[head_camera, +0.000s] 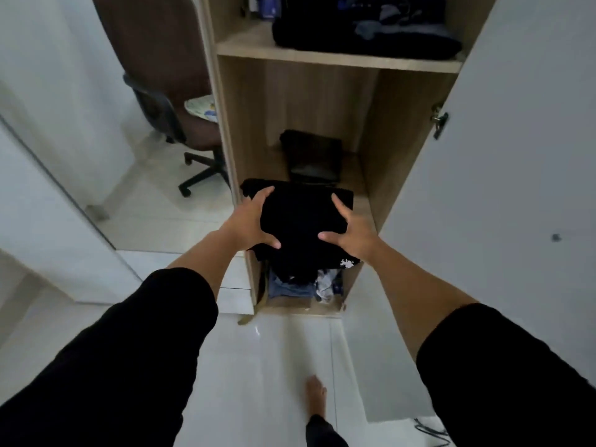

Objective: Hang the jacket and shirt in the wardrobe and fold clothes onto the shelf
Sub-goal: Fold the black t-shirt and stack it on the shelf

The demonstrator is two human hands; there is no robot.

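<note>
A folded black garment (303, 221) with a small white print lies at the front edge of the wardrobe's middle shelf (362, 191), part of it hanging over the edge. My left hand (251, 221) holds its left side, thumb on top and fingers spread along the edge. My right hand (350, 227) holds its right side the same way. Farther back on the same shelf sits another folded dark piece (314, 156).
The upper shelf (322, 54) carries a pile of dark clothes (364, 30). Below, a compartment holds crumpled blue and white clothes (303, 285). The white wardrobe door (516, 156) stands open on the right. An office chair (180, 124) is at left. My bare foot (316, 391) is on the tiled floor.
</note>
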